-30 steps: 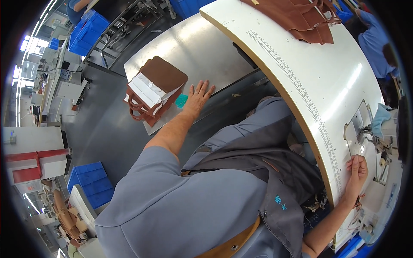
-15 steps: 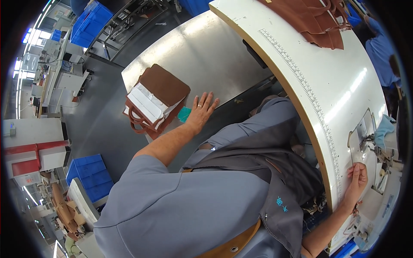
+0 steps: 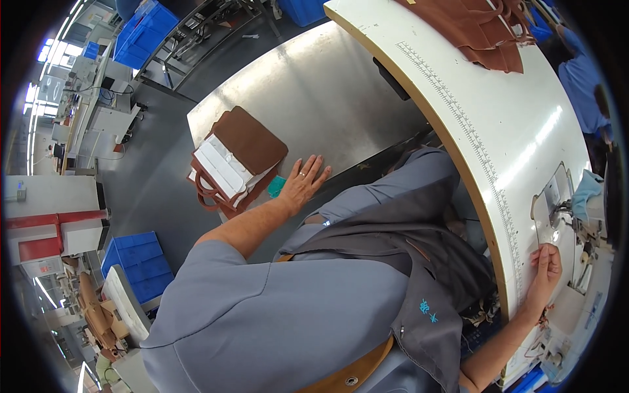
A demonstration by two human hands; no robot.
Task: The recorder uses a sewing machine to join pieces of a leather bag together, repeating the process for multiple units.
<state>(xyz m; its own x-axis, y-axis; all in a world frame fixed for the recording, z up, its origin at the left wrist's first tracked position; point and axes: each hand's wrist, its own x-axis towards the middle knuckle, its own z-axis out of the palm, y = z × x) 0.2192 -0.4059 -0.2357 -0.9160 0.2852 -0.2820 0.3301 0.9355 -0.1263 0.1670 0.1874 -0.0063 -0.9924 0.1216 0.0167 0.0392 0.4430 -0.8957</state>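
My left hand (image 3: 303, 188) lies with fingers spread on the near edge of the bare metal table (image 3: 308, 85). A ring shows on one finger. Beside it is a small teal piece (image 3: 276, 187), and just left of that a stack of brown bag pieces (image 3: 251, 139) with handles and white sheets (image 3: 223, 169) on top. Over on the right, my right hand (image 3: 547, 267) rests on the white sewing table (image 3: 504, 124), its fingers pinched together near the sewing machine's metal plate (image 3: 545, 208). Whatever those fingers hold, if anything, is too small to make out.
Brown leather-like pieces (image 3: 481, 33) lie at the far end of the white table. A printed ruler scale (image 3: 452, 105) runs along its edge. Blue crates (image 3: 137, 265) stand on the left. Another person in blue (image 3: 580, 82) is at the far right.
My left hand has slid slightly nearer to me along the metal table's edge, its fingers still spread. The right hand keeps its pinch in nearly the same spot. The view has shifted slightly.
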